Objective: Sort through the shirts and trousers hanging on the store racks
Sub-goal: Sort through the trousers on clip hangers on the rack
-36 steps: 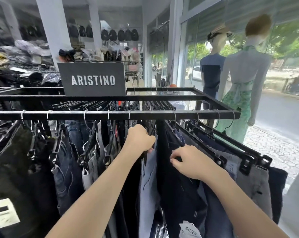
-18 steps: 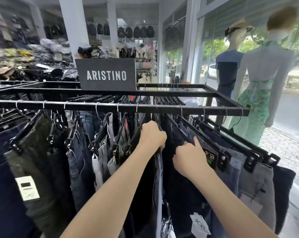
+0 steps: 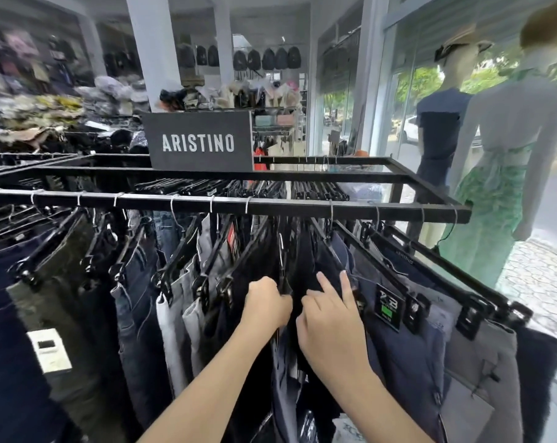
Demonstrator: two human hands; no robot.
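Observation:
A black metal rack [image 3: 302, 206] carries many trousers on black clip hangers. Jeans [image 3: 136, 298] and pale grey trousers [image 3: 171, 327] hang on the left, navy trousers [image 3: 408, 356] and light grey ones [image 3: 481, 378] on the right. My left hand [image 3: 266, 303] is closed on the waistband of dark trousers [image 3: 254, 276] at the rack's middle. My right hand [image 3: 329, 314] lies on the neighbouring black trousers [image 3: 305, 266], two fingers stretched up, the others curled over the cloth. A black tag [image 3: 388, 306] with a green patch hangs just right of it.
A dark ARISTINO sign [image 3: 197, 142] stands on the rack's back rail. Two mannequins [image 3: 500, 148] stand at the glass front on the right. Shelves of folded clothes [image 3: 40, 113] and hung backpacks [image 3: 267, 59] fill the background. A white pillar [image 3: 152, 52] rises behind the sign.
Both hands have come closer together at the middle of the rack. The right hand's fingers now stretch up over the black trousers. The view has shifted left and nearer.

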